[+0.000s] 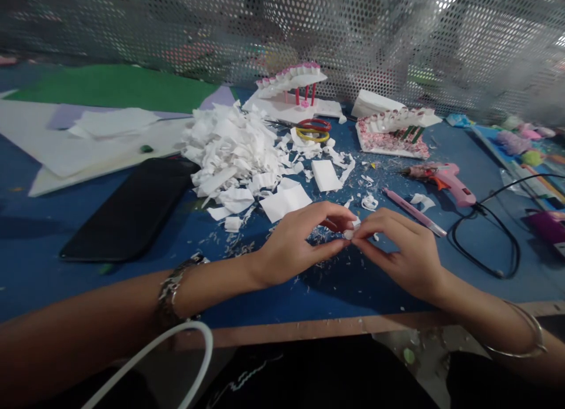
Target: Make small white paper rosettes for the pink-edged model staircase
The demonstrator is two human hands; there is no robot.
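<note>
My left hand (300, 241) and my right hand (401, 247) meet over the blue table (66, 273) near its front edge. Both pinch a small white foam piece (352, 229) between their fingertips; the fingers are curled round it. A little behind my left hand lies a flat white foam scrap (285, 200). Behind that stands a large heap of white foam scraps (229, 150). A pink pen (412, 212) lies just beyond my right hand.
A black phone (132, 209) lies at the left. A pink glue gun (445, 179) with a black cable (494, 232) is at the right. Two white foam models (291, 82) (392, 132) stand at the back before a perforated screen. Coloured scissors handles (314, 129) show mid-back.
</note>
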